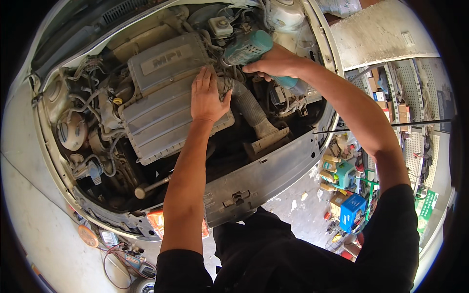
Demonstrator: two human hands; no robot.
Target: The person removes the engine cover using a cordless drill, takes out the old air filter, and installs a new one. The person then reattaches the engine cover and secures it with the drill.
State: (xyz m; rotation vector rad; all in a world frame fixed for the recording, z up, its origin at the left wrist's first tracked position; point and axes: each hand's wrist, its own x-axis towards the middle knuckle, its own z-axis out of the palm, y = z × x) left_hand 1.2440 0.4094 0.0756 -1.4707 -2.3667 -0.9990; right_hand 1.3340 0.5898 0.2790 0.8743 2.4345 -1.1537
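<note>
My left hand (208, 100) lies flat on the ribbed grey plastic engine cover (156, 122), its fingers stretched out and close together. Just beside its thumb runs a ribbed black air intake hose (248, 101). My right hand (278, 62) is closed round the grip of a teal cordless power driver (251, 48). The driver's front end points left, low over the area at the cover's far right edge. Its tip is hidden among hoses and parts, so I cannot tell what it touches.
A white-capped fluid reservoir (221, 27) stands beyond the driver. A metal-handled tool (151, 187) lies at the bay's front left. The front crossmember (264, 180) borders the bay. A blue box (352, 213) and bottles stand on the floor at right, near pegboard shelving (415, 93).
</note>
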